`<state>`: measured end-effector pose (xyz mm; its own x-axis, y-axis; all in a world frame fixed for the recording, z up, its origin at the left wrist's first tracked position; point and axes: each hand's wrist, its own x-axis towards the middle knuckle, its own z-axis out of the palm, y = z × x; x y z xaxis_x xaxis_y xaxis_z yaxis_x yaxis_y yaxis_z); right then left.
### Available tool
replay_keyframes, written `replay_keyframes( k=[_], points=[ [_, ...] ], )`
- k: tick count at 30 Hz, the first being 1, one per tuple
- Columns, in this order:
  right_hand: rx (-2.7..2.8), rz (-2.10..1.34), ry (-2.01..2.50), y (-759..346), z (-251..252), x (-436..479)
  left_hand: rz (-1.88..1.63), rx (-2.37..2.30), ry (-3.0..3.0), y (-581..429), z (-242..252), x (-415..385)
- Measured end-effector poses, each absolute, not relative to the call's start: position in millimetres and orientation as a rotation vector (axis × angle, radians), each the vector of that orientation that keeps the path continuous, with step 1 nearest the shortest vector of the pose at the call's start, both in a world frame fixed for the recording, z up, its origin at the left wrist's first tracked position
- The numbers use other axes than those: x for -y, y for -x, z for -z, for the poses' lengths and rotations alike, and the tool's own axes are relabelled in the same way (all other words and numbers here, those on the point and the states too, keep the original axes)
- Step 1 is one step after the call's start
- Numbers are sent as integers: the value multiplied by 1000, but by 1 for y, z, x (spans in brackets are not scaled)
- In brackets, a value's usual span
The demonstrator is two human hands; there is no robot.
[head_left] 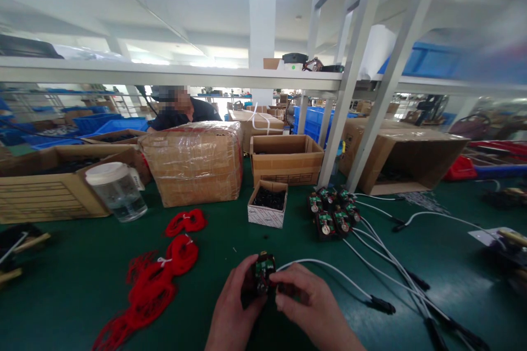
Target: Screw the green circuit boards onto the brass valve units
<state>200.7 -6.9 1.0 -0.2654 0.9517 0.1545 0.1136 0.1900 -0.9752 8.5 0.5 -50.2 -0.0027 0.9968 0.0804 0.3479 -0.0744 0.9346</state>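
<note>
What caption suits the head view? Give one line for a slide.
Both hands, left hand and right hand, hold a small circuit module with a white cable over a green table.

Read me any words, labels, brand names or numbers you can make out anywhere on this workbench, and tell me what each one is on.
None can be read.
Small white box: dark print on its front, too small to read.
Open carton: printed lines low on its front, blurred.
Big carton on the left: ruled print only, no legible words.
Circuit module in the left hand and right hand: markings too small.
</note>
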Motion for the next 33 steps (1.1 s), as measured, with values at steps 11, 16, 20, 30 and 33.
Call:
replay_keyframes(
  k=[11,16,20,30,33],
  points=[
    [1683,-969,1157,-203,1,12,-1107,-1451,-1514,-12,44,0],
    [1777,-855,1147,-203,0,14,-1131,-1446,-1524,-10,46,0],
    [1835,-782,1138,-203,0,13,-1096,-1464,-1532,-10,48,0],
    [1616,-976,1281,-190,8,-5,-1074,-1461,-1509,-11,48,-1],
    [1609,-993,1296,-185,10,-8,-1082,-1498,-1507,-13,42,1]
  ],
)
